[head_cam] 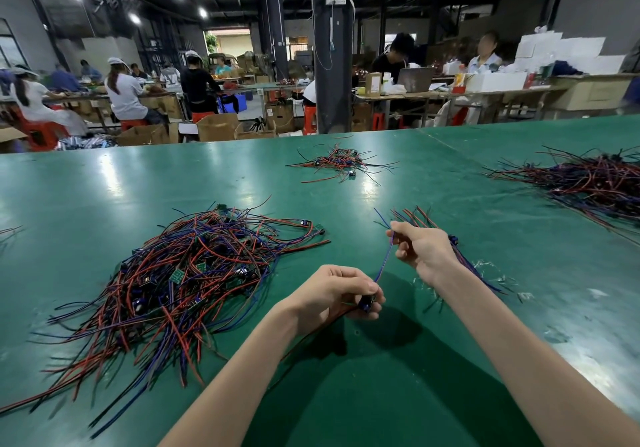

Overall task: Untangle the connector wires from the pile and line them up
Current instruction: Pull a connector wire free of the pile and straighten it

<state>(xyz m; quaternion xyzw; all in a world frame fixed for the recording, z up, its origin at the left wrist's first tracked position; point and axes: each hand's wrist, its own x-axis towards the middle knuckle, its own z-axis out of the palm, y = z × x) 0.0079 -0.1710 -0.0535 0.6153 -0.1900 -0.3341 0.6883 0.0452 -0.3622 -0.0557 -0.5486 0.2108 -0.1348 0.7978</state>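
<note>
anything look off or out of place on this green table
Mostly expected mess: the big pile at left is a tangle of red, blue and black wires. What looks odd is the clear crinkled scraps littering the table beside the right hand, and whitish scuffing on the surface further right.

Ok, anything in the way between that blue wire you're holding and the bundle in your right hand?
Nothing visible. The blue wire runs free from the left hand up to the right hand, which grips the bundle; the big pile lies off to the left.
</note>
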